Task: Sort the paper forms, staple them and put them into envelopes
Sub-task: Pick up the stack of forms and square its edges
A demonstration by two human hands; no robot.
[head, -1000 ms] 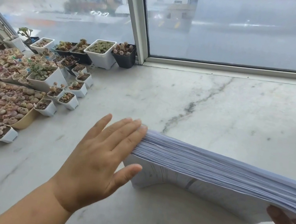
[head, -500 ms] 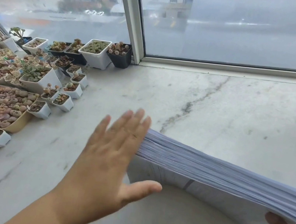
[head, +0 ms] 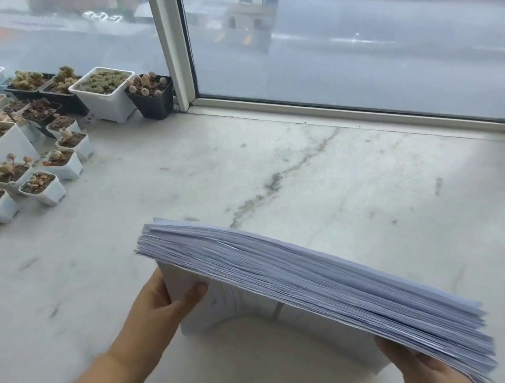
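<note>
White marble (head: 360,192) with grey veining fills most of what I see, a wide sill or counter running up to a big window (head: 366,50) at the far edge. One dark crack-like vein runs diagonally from the far middle down toward the paper. A pale window frame post (head: 165,25) slants up from the far left of centre, and a second one shows at the far right corner. Through the glass I make out a blurred street, buildings and a tree.

Along the left side I see a cluster of small potted succulents (head: 22,135): mostly white square pots, a few black ones, and a tan planter at the near left edge. A white rectangular pot (head: 105,91) and a black pot (head: 150,95) sit just beside each other at the base of the window post.

Near centre, a thick stack of paper forms (head: 312,283) is held over the marble, its fanned sheet edges facing me. The lower sheets curve down at the middle, and printed lines show faintly on them; I cannot read them. I cannot tell whether the low part of the stack touches the marble.

My left hand (head: 167,303) grips the stack's near left corner, thumb curled onto the underside sheets. My right hand (head: 416,363) holds the near right end from below, fingers tucked under the sheets.
</note>
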